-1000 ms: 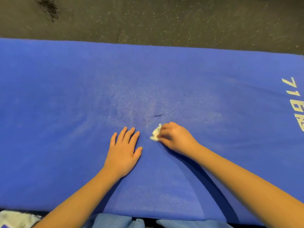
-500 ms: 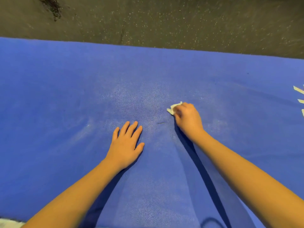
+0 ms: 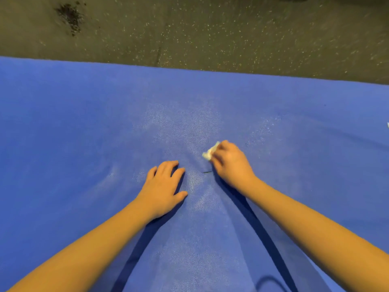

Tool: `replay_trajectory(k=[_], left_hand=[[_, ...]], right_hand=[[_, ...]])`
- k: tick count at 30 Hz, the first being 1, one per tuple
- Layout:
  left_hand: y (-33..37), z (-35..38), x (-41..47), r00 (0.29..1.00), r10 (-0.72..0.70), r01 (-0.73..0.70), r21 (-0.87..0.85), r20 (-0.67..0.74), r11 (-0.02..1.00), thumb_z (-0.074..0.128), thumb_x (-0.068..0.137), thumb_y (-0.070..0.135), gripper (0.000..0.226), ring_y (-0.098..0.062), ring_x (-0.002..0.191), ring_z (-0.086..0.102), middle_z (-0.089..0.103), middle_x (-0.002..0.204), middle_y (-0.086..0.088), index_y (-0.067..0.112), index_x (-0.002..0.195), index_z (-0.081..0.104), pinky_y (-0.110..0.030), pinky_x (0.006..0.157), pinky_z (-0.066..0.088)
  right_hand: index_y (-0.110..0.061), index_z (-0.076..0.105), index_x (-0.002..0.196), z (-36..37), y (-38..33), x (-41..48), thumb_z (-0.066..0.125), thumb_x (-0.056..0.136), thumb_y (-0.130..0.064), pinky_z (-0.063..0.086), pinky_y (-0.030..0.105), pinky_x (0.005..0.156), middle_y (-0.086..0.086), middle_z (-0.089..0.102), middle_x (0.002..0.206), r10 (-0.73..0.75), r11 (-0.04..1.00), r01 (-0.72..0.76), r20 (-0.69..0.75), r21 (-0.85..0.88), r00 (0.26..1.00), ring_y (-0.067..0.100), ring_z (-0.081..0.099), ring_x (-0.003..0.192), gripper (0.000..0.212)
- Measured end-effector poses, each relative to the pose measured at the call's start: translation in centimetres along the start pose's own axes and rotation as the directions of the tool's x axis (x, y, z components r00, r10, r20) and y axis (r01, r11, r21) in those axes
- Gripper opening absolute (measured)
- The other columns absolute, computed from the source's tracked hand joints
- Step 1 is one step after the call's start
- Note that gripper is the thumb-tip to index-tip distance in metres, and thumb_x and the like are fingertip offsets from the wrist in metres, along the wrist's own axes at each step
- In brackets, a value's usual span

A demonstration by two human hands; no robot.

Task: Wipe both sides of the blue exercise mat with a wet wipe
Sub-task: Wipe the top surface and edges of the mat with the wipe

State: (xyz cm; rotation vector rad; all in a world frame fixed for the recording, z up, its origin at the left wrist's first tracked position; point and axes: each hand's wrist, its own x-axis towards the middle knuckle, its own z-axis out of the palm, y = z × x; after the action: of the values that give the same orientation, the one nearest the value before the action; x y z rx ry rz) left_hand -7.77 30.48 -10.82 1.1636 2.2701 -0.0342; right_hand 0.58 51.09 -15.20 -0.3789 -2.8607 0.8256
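Head view: the right hand has its fingers curled round a small, crumpled white wet wipe and presses it against the blue exercise mat. Only a bit of the wipe pokes out past the fingertips. Just nearer than the wipe lies a short dark mark on the mat. To the left of the grip, close but not touching, the left hand rests palm down on the mat and holds nothing, its fingers slightly bent. The mat around both hands shows a paler, speckled sheen. Beyond the grip, the mat's far edge meets a dark flecked floor, which carries a black stain far off to the left. Compared with half a second ago, the wipe sits a little further left, more directly beyond the dark mark, and the left hand's fingers, then flat, are now bent.
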Motion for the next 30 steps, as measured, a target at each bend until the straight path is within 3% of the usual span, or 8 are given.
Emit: replay_trajectory(k=[2, 4, 9, 14, 18, 20, 25, 30], left_hand=[[-0.2, -0.7, 1.5, 0.999, -0.035, 0.032, 0.069, 0.038, 0.997, 0.042, 0.092, 0.061, 0.079, -0.024, 0.149, -0.001, -0.002, 0.162, 0.000, 0.023, 0.155, 0.010, -0.049, 0.119, 0.007], [-0.2, -1.1, 2.4, 0.996, -0.053, 0.045, 0.112, 0.069, 0.993, 0.046, 0.093, 0.060, 0.083, -0.023, 0.149, -0.009, -0.012, 0.162, 0.003, 0.027, 0.155, 0.001, -0.049, 0.118, 0.004], [-0.3, -1.2, 2.6, 0.993, -0.048, 0.028, 0.176, 0.108, 0.984, 0.043, 0.092, 0.063, 0.085, -0.025, 0.149, -0.009, -0.013, 0.162, 0.002, 0.028, 0.155, -0.002, -0.047, 0.119, 0.008], [-0.5, -3.0, 3.4, 0.970, -0.025, -0.035, 0.240, 0.243, 0.970, 0.042, 0.094, 0.060, 0.084, -0.026, 0.149, -0.008, -0.016, 0.161, -0.002, 0.026, 0.155, -0.005, -0.045, 0.119, 0.012], [-0.4, -4.4, 4.0, 0.932, -0.038, -0.060, 0.256, 0.361, 0.965, 0.042, 0.094, 0.060, 0.084, -0.025, 0.149, -0.008, -0.018, 0.161, -0.002, 0.027, 0.155, -0.006, -0.045, 0.119, 0.014], [-0.2, -5.1, 4.3, 0.906, -0.061, -0.057, 0.263, 0.419, 0.963, 0.042, 0.094, 0.060, 0.083, -0.025, 0.149, -0.007, -0.018, 0.161, -0.002, 0.027, 0.155, -0.004, -0.045, 0.119, 0.015], [0.6, -7.2, 5.8, 0.873, -0.089, -0.054, 0.277, 0.479, 0.959, 0.042, 0.096, 0.055, 0.069, -0.025, 0.143, 0.020, 0.008, 0.159, -0.003, 0.025, 0.153, 0.016, -0.043, 0.112, 0.030], [1.3, -8.0, 8.8, 0.984, -0.065, 0.015, 0.282, 0.168, 0.959, 0.040, 0.100, 0.039, 0.042, -0.027, 0.118, 0.045, 0.041, 0.131, -0.007, 0.013, 0.133, 0.042, -0.038, 0.089, 0.041]], right_hand=[[-0.005, 0.064, 0.071, -0.8, -0.2, -0.6, 0.051, 0.087, -0.024, 0.044, 0.033, 0.049, 0.011, 0.056, 0.078, -0.227, 0.972, 0.233, 0.163, -0.017, 0.960, 0.032, 0.054, 0.065, 0.028], [-0.009, 0.067, 0.071, -1.8, 1.4, 0.9, 0.056, 0.085, -0.023, 0.039, 0.029, 0.046, 0.009, 0.058, 0.073, -0.244, 0.958, 0.258, 0.118, -0.125, 0.962, 0.031, 0.055, 0.060, 0.022], [0.004, 0.062, 0.072, -1.4, 3.4, 4.7, 0.061, 0.091, -0.016, 0.041, 0.037, 0.051, 0.016, 0.052, 0.076, 0.263, 0.953, -0.280, -0.139, -0.119, 0.955, 0.036, 0.052, 0.066, 0.028], [-0.002, 0.067, 0.087, -1.4, 2.3, 4.6, 0.049, 0.095, -0.040, 0.051, 0.042, 0.059, 0.014, 0.057, 0.090, -0.126, 0.984, 0.154, 0.265, -0.087, 0.956, 0.037, 0.059, 0.077, 0.042], [0.006, 0.064, 0.085, -3.4, 5.7, 7.7, 0.053, 0.096, -0.030, 0.047, 0.045, 0.064, 0.022, 0.055, 0.090, 0.305, 0.930, -0.315, -0.081, -0.188, 0.949, 0.041, 0.053, 0.081, 0.039], [0.007, 0.064, 0.081, -3.0, 5.0, 7.2, 0.055, 0.096, -0.025, 0.046, 0.043, 0.062, 0.022, 0.055, 0.088, 0.305, 0.938, -0.315, -0.090, -0.147, 0.948, 0.041, 0.054, 0.076, 0.036], [0.003, 0.062, 0.075, -3.0, 4.3, 3.9, 0.062, 0.088, -0.010, 0.045, 0.038, 0.054, 0.017, 0.054, 0.085, -0.050, 0.993, 0.068, 0.184, -0.093, 0.982, 0.037, 0.054, 0.074, 0.018], [0.007, 0.063, 0.079, -3.3, 5.5, 6.3, 0.057, 0.093, -0.015, 0.046, 0.040, 0.058, 0.021, 0.053, 0.089, 0.310, 0.939, -0.320, -0.094, -0.127, 0.946, 0.039, 0.053, 0.077, 0.026]])
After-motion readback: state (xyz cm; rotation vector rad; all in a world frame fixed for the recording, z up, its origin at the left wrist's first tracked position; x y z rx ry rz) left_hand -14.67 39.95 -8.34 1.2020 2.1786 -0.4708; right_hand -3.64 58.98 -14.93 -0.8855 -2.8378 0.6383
